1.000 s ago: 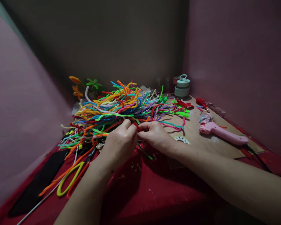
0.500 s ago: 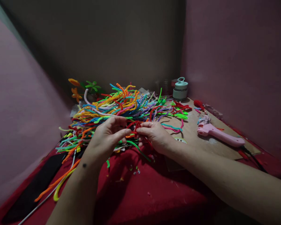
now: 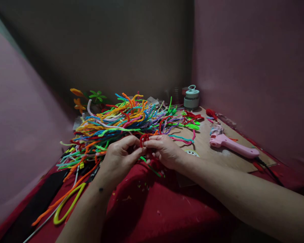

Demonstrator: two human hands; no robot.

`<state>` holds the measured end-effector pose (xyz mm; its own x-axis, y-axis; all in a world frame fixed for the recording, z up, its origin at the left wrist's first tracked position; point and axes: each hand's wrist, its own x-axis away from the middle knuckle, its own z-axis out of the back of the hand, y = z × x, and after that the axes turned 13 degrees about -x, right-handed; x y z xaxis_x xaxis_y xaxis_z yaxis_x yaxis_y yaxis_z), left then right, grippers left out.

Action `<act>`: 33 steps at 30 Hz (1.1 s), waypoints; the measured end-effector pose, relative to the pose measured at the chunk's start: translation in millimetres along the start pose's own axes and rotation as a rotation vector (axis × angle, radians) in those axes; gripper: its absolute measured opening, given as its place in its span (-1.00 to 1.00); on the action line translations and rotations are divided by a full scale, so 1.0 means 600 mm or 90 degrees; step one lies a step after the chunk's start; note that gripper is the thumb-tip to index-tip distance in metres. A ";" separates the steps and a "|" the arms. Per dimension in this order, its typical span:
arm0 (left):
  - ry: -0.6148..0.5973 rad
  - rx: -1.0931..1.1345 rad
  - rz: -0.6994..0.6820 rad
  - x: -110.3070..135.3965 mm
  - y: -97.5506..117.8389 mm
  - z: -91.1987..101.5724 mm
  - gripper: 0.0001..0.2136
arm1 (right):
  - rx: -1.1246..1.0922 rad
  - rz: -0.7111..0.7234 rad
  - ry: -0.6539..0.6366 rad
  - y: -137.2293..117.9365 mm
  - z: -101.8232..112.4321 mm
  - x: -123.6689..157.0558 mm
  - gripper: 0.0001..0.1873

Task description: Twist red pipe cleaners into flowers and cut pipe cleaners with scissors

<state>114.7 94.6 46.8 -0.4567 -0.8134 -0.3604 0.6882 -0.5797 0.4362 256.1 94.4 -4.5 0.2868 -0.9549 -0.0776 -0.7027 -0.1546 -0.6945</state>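
Note:
Between my hands is a red pipe cleaner (image 3: 144, 138) bent into small loops. My right hand (image 3: 166, 150) pinches it between thumb and fingers, and a red length hangs below that palm. My left hand (image 3: 123, 152) closes on the left side of the same loops with thumb and forefinger; its other fingers are partly hidden. Just behind both hands lies a big heap of colourful pipe cleaners (image 3: 111, 123).
A pink glue gun (image 3: 234, 145) with a black cord rests on a brown board (image 3: 228, 160) at right. A pale green jar (image 3: 192, 98) stands at the back. Yellow scissor handles (image 3: 66, 207) and a black flat object (image 3: 38, 206) lie left on the red cloth (image 3: 152, 209).
My left hand has moved right and closed on the red loops. The loops look more gathered. The whole view has shifted slightly, showing more of the yellow handles.

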 end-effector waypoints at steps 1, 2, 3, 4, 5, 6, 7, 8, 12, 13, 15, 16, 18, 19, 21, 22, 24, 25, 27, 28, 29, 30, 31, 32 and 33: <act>0.006 0.019 -0.003 0.000 0.001 0.002 -0.84 | -0.009 0.004 -0.011 0.000 0.000 0.000 -0.88; 0.004 0.050 0.002 0.000 0.001 0.003 -0.85 | -0.018 0.006 -0.022 0.000 0.000 0.000 -0.87; -0.013 0.092 0.015 0.000 0.003 0.004 -0.86 | -0.028 0.004 -0.033 0.000 -0.001 0.001 -0.85; -0.043 0.141 0.031 0.000 0.004 0.005 -0.87 | -0.040 -0.002 -0.038 -0.001 -0.002 0.002 -0.84; -0.078 0.187 0.048 0.001 0.005 0.005 -0.87 | -0.049 -0.011 -0.038 -0.002 -0.003 0.003 -0.83; -0.108 0.224 0.061 0.002 0.006 0.005 -0.87 | -0.052 -0.024 -0.033 -0.004 -0.004 0.004 -0.83; -0.127 0.246 0.069 0.002 0.007 0.004 -0.88 | -0.049 -0.036 -0.023 -0.005 -0.005 0.004 -0.83; -0.133 0.252 0.070 0.003 0.007 0.002 -0.88 | -0.041 -0.045 -0.009 -0.007 -0.005 0.005 -0.84; -0.110 0.222 0.031 0.003 0.000 -0.005 -0.88 | -0.028 -0.040 0.061 -0.013 -0.006 0.004 -0.85; -0.116 0.220 0.021 0.003 -0.002 -0.006 -0.88 | -0.036 -0.028 0.075 -0.013 -0.007 0.003 -0.86; -0.131 0.218 0.016 0.002 -0.004 -0.005 -0.86 | -0.060 -0.014 0.090 -0.013 -0.006 0.001 -0.90; -0.137 0.216 0.023 0.002 -0.005 -0.005 -0.83 | -0.075 -0.017 0.092 -0.012 -0.006 0.001 -0.92; -0.143 0.217 0.051 0.001 -0.004 -0.004 -0.76 | -0.104 -0.045 0.095 -0.011 -0.004 0.000 -0.95; -0.148 0.221 0.070 0.001 -0.004 -0.004 -0.71 | -0.116 -0.059 0.098 -0.011 -0.004 -0.001 -0.96; -0.159 0.231 0.103 0.001 -0.003 -0.005 -0.67 | -0.127 -0.078 0.105 -0.011 -0.002 -0.001 -0.95; -0.166 0.236 0.116 0.001 -0.003 -0.005 -0.66 | -0.129 -0.082 0.110 -0.012 -0.002 -0.001 -0.95; -0.182 0.243 0.136 0.001 -0.003 -0.005 -0.67 | -0.130 -0.080 0.124 -0.014 -0.004 0.000 -0.98; -0.194 0.247 0.143 0.001 -0.003 -0.003 -0.69 | -0.126 -0.079 0.132 -0.015 -0.005 0.001 -0.98; -0.221 0.255 0.155 0.000 -0.003 0.001 -0.74 | -0.111 -0.069 0.147 -0.017 -0.008 0.002 -0.96; -0.231 0.258 0.158 -0.001 -0.003 0.004 -0.77 | -0.100 -0.060 0.151 -0.017 -0.009 0.002 -0.96; -0.237 0.260 0.161 -0.002 -0.003 0.006 -0.79 | -0.086 -0.045 0.149 -0.018 -0.010 0.002 -0.96; -0.244 0.263 0.165 -0.002 -0.003 0.008 -0.82 | -0.071 -0.027 0.143 -0.017 -0.010 0.002 -0.97; -0.252 0.268 0.172 -0.003 -0.003 0.010 -0.83 | -0.057 -0.007 0.134 -0.017 -0.009 0.001 -0.96; -0.262 0.279 0.181 -0.004 -0.003 0.012 -0.85 | -0.046 0.011 0.125 -0.016 -0.008 0.000 -0.95; -0.274 0.297 0.189 -0.004 -0.003 0.012 -0.85 | -0.039 0.027 0.115 -0.015 -0.007 -0.001 -0.93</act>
<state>110.4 97.4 53.1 -0.5353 -0.8322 0.1448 0.5489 -0.2124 0.8084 259.6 95.2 5.0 0.1386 -0.9900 0.0277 -0.7514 -0.1233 -0.6482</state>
